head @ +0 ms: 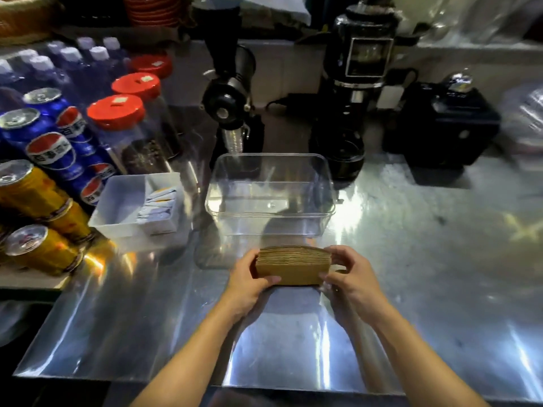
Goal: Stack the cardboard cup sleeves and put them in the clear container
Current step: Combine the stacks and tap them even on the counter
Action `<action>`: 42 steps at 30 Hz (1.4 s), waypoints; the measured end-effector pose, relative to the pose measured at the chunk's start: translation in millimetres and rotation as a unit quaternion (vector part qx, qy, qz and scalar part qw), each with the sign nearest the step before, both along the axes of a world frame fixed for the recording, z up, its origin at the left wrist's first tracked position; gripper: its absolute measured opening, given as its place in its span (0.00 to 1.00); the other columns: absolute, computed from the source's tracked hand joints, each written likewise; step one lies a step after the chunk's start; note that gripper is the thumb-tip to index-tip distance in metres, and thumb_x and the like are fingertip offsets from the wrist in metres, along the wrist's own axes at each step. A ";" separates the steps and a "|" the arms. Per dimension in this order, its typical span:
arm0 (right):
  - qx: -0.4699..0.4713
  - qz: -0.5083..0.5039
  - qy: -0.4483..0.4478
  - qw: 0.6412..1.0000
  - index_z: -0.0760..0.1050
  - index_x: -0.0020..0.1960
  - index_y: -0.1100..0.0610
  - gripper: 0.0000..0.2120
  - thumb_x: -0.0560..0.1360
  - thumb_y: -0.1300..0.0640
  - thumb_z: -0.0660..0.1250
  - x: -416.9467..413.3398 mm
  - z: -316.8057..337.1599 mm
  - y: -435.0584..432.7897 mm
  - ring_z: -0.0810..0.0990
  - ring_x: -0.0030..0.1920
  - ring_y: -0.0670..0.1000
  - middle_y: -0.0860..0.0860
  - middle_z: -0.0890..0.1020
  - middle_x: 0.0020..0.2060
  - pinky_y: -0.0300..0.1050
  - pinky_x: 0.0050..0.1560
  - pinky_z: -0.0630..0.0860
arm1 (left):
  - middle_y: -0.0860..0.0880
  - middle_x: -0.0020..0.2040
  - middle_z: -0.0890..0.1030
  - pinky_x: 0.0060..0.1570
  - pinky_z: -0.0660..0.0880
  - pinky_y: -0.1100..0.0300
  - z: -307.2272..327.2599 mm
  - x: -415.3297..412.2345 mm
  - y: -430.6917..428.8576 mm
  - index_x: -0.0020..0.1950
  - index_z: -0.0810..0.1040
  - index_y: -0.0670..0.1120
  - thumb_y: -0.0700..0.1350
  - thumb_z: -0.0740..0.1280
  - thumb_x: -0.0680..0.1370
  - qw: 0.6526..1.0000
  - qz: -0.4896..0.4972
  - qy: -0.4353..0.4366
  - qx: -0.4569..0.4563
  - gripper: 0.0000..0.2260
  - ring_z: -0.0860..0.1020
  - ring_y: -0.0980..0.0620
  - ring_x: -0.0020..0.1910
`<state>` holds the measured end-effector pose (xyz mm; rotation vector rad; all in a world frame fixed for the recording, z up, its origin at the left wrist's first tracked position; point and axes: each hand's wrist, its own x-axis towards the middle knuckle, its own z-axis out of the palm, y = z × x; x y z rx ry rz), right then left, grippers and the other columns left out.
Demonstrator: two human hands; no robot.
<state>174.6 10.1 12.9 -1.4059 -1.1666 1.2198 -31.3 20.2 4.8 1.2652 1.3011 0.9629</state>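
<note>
A thick stack of flat brown cardboard cup sleeves (293, 267) stands on edge just above the steel counter, squeezed between both hands. My left hand (249, 282) grips its left end, thumb across the front face. My right hand (351, 279) grips the right end, fingers curled over the top. The clear container (270, 212) sits right behind the stack, open at the top and with nothing inside.
A white tray (117, 212) with sachets lies left of the container. Soda cans (44, 248), red-lidded jars (117, 113) and water bottles fill the left side. Black coffee grinders (352, 92) and a black box (443, 124) stand behind. The steel counter (426, 259) stretches right.
</note>
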 end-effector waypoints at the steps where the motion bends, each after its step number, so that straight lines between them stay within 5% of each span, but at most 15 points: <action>1: 0.008 -0.006 -0.008 1.000 0.76 0.44 0.49 0.24 0.62 0.77 0.68 2.9 -3.0 -2.3 0.80 0.34 0.37 0.43 0.83 0.33 0.28 0.35 0.75 | 0.50 0.43 0.80 0.44 0.75 0.67 -2.5 2.4 -0.9 0.47 0.75 0.51 0.32 0.74 0.65 1.000 0.002 0.008 0.007 0.19 0.78 0.54 0.42; 5: 0.018 0.013 0.003 1.000 0.74 0.50 0.48 0.24 0.64 0.73 0.69 3.8 -11.4 -7.0 0.79 0.43 0.39 0.47 0.79 0.45 0.29 0.40 0.75 | 0.49 0.47 0.81 0.45 0.76 0.65 -4.2 5.1 -5.3 0.56 0.72 0.49 0.38 0.74 0.64 0.999 -0.027 -0.021 0.000 0.23 0.79 0.56 0.45; 9: 0.001 0.021 0.157 0.987 0.71 0.57 0.50 0.22 0.64 0.60 0.70 -15.2 -19.0 -11.2 0.80 0.46 0.43 0.46 0.81 0.45 0.35 0.43 0.76 | 0.44 0.52 0.79 0.50 0.77 0.54 -2.4 17.1 -10.9 0.61 0.69 0.47 0.45 0.70 0.67 0.988 -0.003 -0.147 -0.044 0.23 0.79 0.50 0.50; 14: 0.016 -0.128 0.077 0.989 0.74 0.46 0.53 0.05 0.73 0.54 0.67 -42.8 -21.0 -6.0 0.76 0.44 0.49 0.49 0.78 0.42 0.40 0.45 0.73 | 0.43 0.45 0.77 0.48 0.71 0.51 -2.5 38.9 -8.3 0.47 0.75 0.48 0.48 0.65 0.75 0.978 0.145 -0.150 -0.028 0.04 0.75 0.48 0.44; 19: 0.074 -0.151 0.087 0.982 0.74 0.36 0.51 0.09 0.75 0.53 0.63 -51.2 -13.6 0.5 0.73 0.32 0.39 0.42 0.77 0.30 0.28 0.33 0.70 | 0.53 0.32 0.79 0.41 0.72 0.52 1.6 43.6 -11.5 0.35 0.78 0.50 0.54 0.60 0.76 0.963 0.226 -0.145 0.024 0.14 0.76 0.51 0.36; 22: 0.076 -0.136 0.062 0.986 0.76 0.40 0.47 0.07 0.76 0.53 0.62 -48.6 -17.6 -1.2 0.76 0.36 0.37 0.41 0.80 0.35 0.27 0.36 0.71 | 0.51 0.48 0.84 0.55 0.75 0.49 -0.3 42.5 -10.9 0.47 0.80 0.53 0.52 0.59 0.77 0.969 0.191 -0.153 0.021 0.11 0.80 0.50 0.51; 25: 0.051 -0.135 0.024 0.989 0.75 0.42 0.43 0.07 0.76 0.53 0.62 -48.6 -25.2 -5.4 0.77 0.41 0.34 0.42 0.80 0.41 0.26 0.40 0.72 | 0.48 0.65 0.75 0.67 0.68 0.47 -5.1 42.1 -12.6 0.62 0.73 0.55 0.50 0.58 0.78 0.974 0.169 -0.153 -0.017 0.13 0.73 0.51 0.64; 30: 0.063 -0.139 0.033 0.988 0.75 0.40 0.48 0.07 0.76 0.55 0.61 -46.6 -26.8 -1.4 0.75 0.36 0.39 0.45 0.78 0.35 0.28 0.36 0.70 | 0.51 0.49 0.83 0.50 0.76 0.59 -8.2 38.9 -13.0 0.48 0.80 0.54 0.46 0.58 0.79 0.976 0.164 -0.141 0.009 0.11 0.79 0.50 0.52; 33: 0.049 -0.140 0.032 0.988 0.74 0.39 0.49 0.08 0.76 0.56 0.60 -43.0 -32.1 -2.2 0.74 0.35 0.39 0.46 0.76 0.34 0.28 0.34 0.69 | 0.48 0.43 0.82 0.45 0.75 0.58 -8.5 38.0 -13.4 0.42 0.81 0.49 0.42 0.58 0.78 0.982 0.153 -0.108 0.020 0.12 0.78 0.48 0.46; 37: 0.045 -0.136 0.035 0.989 0.73 0.40 0.48 0.08 0.76 0.54 0.60 -43.7 -35.2 -1.3 0.74 0.34 0.35 0.46 0.77 0.35 0.27 0.34 0.70 | 0.49 0.51 0.81 0.51 0.75 0.55 -4.2 27.3 -20.1 0.52 0.77 0.50 0.49 0.65 0.74 0.990 0.085 -0.110 -0.001 0.08 0.78 0.50 0.51; 40: 0.039 -0.117 0.036 0.992 0.73 0.41 0.47 0.07 0.76 0.52 0.59 -41.8 -35.3 0.2 0.74 0.34 0.36 0.46 0.77 0.36 0.29 0.36 0.71 | 0.54 0.56 0.78 0.52 0.75 0.62 -4.4 7.1 -27.9 0.63 0.70 0.53 0.52 0.72 0.64 0.997 -0.021 -0.070 -0.003 0.28 0.78 0.56 0.54; 42: 0.038 -0.107 0.033 0.993 0.73 0.41 0.47 0.08 0.77 0.52 0.58 -40.4 -35.3 0.1 0.74 0.34 0.37 0.46 0.77 0.36 0.30 0.36 0.70 | 0.54 0.57 0.76 0.51 0.73 0.67 -4.4 -5.1 -29.7 0.66 0.65 0.52 0.46 0.74 0.64 0.997 -0.063 -0.036 -0.002 0.33 0.77 0.60 0.54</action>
